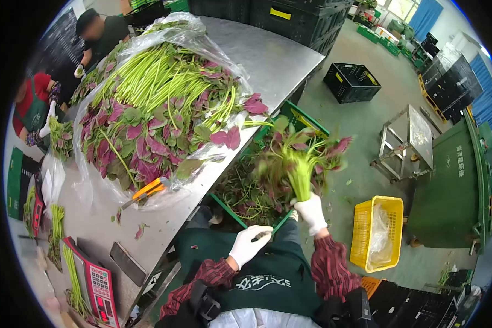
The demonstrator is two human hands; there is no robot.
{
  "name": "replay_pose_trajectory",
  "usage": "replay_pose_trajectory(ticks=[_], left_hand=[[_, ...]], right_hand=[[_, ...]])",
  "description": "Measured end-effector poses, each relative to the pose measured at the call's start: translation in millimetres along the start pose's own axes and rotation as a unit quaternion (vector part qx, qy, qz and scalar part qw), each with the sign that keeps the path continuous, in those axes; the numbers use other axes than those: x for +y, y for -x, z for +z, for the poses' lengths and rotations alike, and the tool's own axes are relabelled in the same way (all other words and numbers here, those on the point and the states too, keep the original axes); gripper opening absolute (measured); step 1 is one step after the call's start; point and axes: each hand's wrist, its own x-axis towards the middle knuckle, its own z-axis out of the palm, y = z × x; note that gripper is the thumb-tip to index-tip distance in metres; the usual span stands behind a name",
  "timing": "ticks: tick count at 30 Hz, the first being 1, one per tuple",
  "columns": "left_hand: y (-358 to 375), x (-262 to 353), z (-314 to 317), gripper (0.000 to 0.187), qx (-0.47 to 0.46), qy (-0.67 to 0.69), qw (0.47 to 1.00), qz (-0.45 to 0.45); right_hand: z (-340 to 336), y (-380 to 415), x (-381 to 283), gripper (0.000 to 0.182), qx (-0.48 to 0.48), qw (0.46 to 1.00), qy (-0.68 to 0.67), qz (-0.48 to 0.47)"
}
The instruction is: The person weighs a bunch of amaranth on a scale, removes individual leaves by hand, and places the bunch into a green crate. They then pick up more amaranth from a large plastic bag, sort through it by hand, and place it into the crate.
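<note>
My right hand (310, 213), in a white glove, grips a bunch of red-and-green amaranth (299, 177) by its pale stems. The leaves fan out over a green crate (224, 210) and are smeared by motion. Loose leaves and stems (251, 191) lie in that crate, below the bunch. My left hand (251, 244), gloved too, is in front of my apron near the crate's close edge; its fingers are loosely bent and apart, with nothing visible in them. On the metal table is a large heap of amaranth (153, 109) on clear plastic.
An orange-handled knife (149, 189) lies by the heap. A red scale (101, 290) stands at the lower left. Two co-workers (106, 35) are across the table. On the floor are a yellow basket (361, 235), a black crate (351, 83), a metal cart (415, 142) and a green bin (448, 186).
</note>
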Motion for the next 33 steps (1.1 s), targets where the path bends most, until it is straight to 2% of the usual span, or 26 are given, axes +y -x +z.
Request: replay_pose_trajectory(ticks=[1,2,4,5,6,8,10,11,12,14,16,18,19,20,22,23,26,33], left_hand=[[-3.8,-3.3,2.3,0.023,-0.012,0.024,1.000,-0.016],[-11.2,-6.5,3.8,0.024,-0.019,0.048,0.998,-0.030],[-17.8,-11.8,2.7,0.027,-0.047,0.059,0.996,-0.049],[-21.0,-10.9,3.8,0.031,-0.047,0.132,0.987,-0.081],[-24.2,-9.5,3.6,0.042,-0.080,0.221,0.963,-0.129],[-33.8,-15.7,11.5,0.051,-0.132,0.456,0.867,-0.151],[-32.0,-3.2,12.2,0.054,-0.172,0.523,0.814,-0.186],[-32.1,1.0,18.6,0.051,-0.155,0.537,0.806,-0.195],[-32.4,3.6,24.3,0.051,-0.155,0.537,0.805,-0.200],[-35.2,12.3,32.1,0.054,-0.092,0.494,0.838,-0.212],[-33.5,29.4,30.7,0.050,-0.065,0.486,0.839,-0.235],[-27.2,47.2,26.1,0.042,-0.041,0.404,0.903,-0.138],[-24.6,57.3,21.9,0.040,-0.032,0.384,0.916,-0.111],[-24.5,54.7,18.5,0.043,-0.039,0.374,0.923,-0.086],[-34.4,38.3,9.1,0.044,-0.066,0.424,0.896,-0.115],[-35.6,35.3,9.4,0.042,-0.056,0.442,0.885,-0.131],[-33.3,34.2,5.7,0.042,-0.078,0.447,0.882,-0.123],[-32.0,36.8,27.7,0.033,-0.022,0.360,0.927,-0.105]], right_hand=[[4.3,-10.9,25.3,0.017,0.031,0.991,0.132,-0.017],[7.5,6.4,7.0,0.020,0.060,0.983,0.165,-0.052],[15.9,41.5,-6.5,0.021,0.041,0.991,0.071,-0.104],[21.9,58.2,-14.9,0.019,0.041,0.993,0.078,-0.078],[30.4,69.7,-13.3,0.018,0.072,0.990,0.079,-0.095],[43.5,84.8,-0.4,0.018,0.104,0.976,0.142,-0.127],[50.3,101.1,1.0,0.018,0.118,0.965,0.152,-0.178],[52.9,104.3,4.4,0.019,0.120,0.960,0.173,-0.185],[54.7,106.5,7.7,0.019,0.124,0.954,0.194,-0.194],[56.5,105.7,10.6,0.020,0.119,0.952,0.201,-0.196],[56.9,105.5,9.1,0.021,0.114,0.951,0.207,-0.201],[55.3,107.7,-6.0,0.025,0.134,0.936,0.132,-0.296],[52.0,109.4,-18.9,0.029,0.064,0.964,0.069,-0.249],[55.2,106.2,-12.7,0.029,0.063,0.964,0.068,-0.249],[63.9,94.1,-0.4,0.033,-0.028,0.989,0.032,-0.145],[65.0,95.0,-0.5,0.037,-0.033,0.991,0.034,-0.124],[62.7,100.0,-3.4,0.040,-0.036,0.990,-0.001,-0.136],[57.8,93.9,19.4,0.033,-0.058,0.981,-0.056,-0.175]])
